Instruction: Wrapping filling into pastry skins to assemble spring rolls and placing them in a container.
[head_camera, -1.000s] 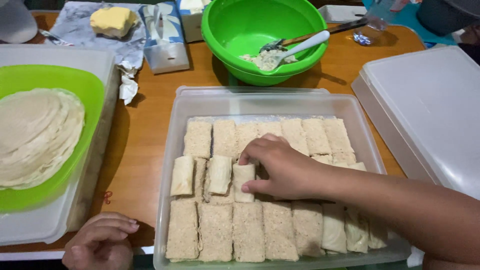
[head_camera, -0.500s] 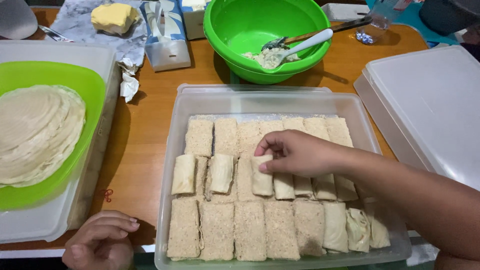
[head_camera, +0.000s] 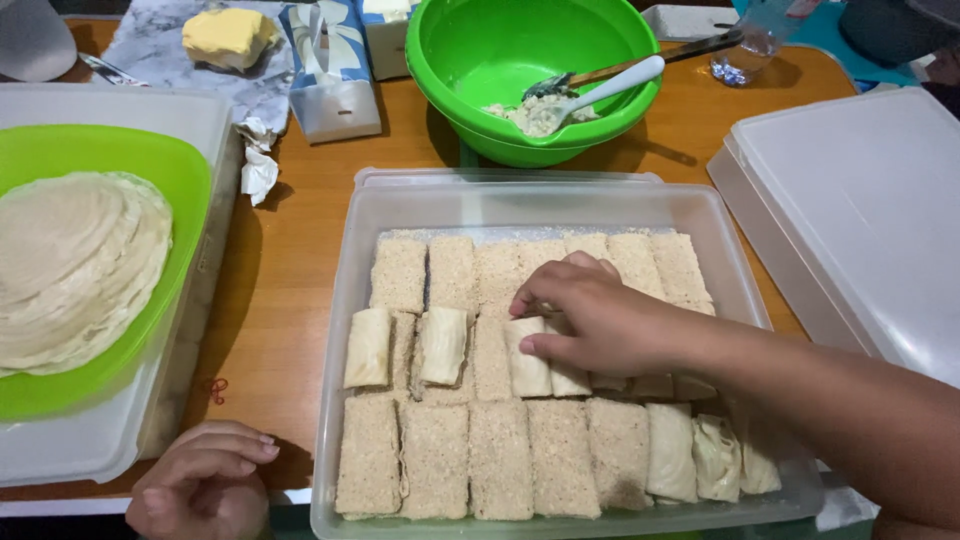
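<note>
while my right hand (head_camera: 600, 325) reaches into the clear plastic container (head_camera: 400, 200) at the near edge of the desk (head_camera: 290, 300), its thumb and fingers are curled down on a pale unbreaded roll (head_camera: 525, 358) in the middle row, pinching its top end, with a second pale roll just beside it under the palm. my left hand (head_camera: 205, 485) rests at the desk's near edge, just left of the container's near-left corner, fingers loosely curled and holding nothing. the container carries breaded rolls (head_camera: 500, 460) in a far row and a near row, packed edge to edge, and two more pale rolls (head_camera: 405, 347) lie on top toward its left side. a few uncoated rolls sit in its near-right corner. at the left edge of the desk a green plate (head_camera: 180, 180) on a white tray holds a stack of thin round wrappers (head_camera: 70, 265). toward the far edge a green bowl (head_camera: 470, 60) holds a little creamy filling and a white spoon (head_camera: 600, 88). a block of butter (head_camera: 228, 35) sits on paper at the far-left corner, beside a tissue box (head_camera: 330, 70). a white lid (head_camera: 860, 210) lies along the right edge.
</note>
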